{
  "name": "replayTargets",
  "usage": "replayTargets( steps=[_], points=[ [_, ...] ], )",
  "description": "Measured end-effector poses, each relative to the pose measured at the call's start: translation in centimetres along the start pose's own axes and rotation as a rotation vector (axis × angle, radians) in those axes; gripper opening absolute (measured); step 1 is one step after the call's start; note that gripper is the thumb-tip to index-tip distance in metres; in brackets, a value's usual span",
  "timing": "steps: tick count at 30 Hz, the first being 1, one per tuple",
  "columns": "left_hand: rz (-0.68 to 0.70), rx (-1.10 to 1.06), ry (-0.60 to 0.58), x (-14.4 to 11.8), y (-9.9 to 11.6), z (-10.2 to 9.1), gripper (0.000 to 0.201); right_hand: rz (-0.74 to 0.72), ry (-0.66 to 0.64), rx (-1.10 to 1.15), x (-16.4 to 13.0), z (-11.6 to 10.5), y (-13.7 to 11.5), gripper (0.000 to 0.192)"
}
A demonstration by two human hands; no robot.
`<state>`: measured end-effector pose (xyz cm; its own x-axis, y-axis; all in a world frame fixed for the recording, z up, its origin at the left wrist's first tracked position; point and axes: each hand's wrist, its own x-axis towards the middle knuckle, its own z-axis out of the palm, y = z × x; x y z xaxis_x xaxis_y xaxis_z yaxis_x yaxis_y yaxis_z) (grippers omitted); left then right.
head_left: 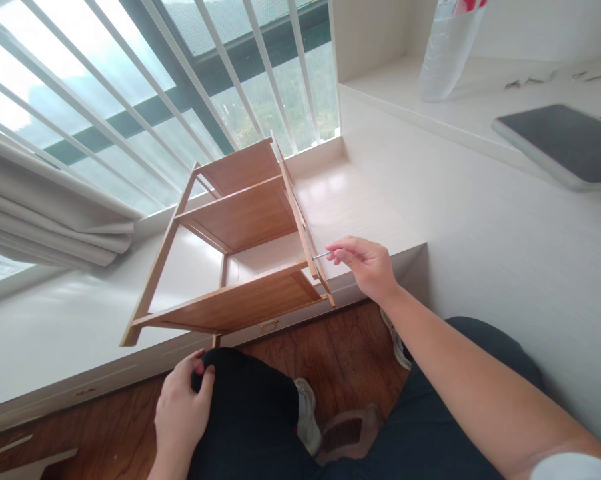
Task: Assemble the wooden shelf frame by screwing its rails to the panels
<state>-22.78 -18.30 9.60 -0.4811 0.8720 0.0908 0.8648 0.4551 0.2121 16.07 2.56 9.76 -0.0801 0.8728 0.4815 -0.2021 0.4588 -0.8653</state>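
Brown wood makes the shelf (245, 217), which has three boards and leans on the white ledge (360, 207) by the window (290, 73), with its near end poking out past the edge. The right hand (363, 263) holds a thin metal rod (322, 255) in a tight pinch between thumb and fingers. The rod's tip meets the side post (299, 225) near the lowest board; I can't tell if it goes into a hole. The left hand (183, 403) lies on the dark knee (230, 380), fingers softly bent, thumb apart, with nothing seen in it. That knee hides the bottom of one shelf leg (216, 341). A grey curtain (55, 207) hangs on the left. Up on the right are a phone (563, 143), a clear bottle (448, 57) and small metal bits (513, 85).
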Motion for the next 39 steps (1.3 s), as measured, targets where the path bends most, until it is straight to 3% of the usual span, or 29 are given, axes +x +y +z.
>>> replayTargets(
  steps=[12, 25, 39],
  points=[
    [0.012, 0.003, -0.003, -0.07, 0.12, -0.02, 0.029, 0.039, -0.066, -0.01, -0.08, -0.02, -0.06, 0.03],
    [0.01, 0.004, -0.005, -0.26, 0.42, -0.22, 0.028, 0.098, -0.026, -0.049, 0.06, 0.04, -0.44, 0.041],
    [-0.017, 0.014, -0.004, -0.49, 0.88, -0.55, 0.028, 0.011, -0.026, -0.141, -0.06, -0.12, -0.8, 0.03]
  ],
)
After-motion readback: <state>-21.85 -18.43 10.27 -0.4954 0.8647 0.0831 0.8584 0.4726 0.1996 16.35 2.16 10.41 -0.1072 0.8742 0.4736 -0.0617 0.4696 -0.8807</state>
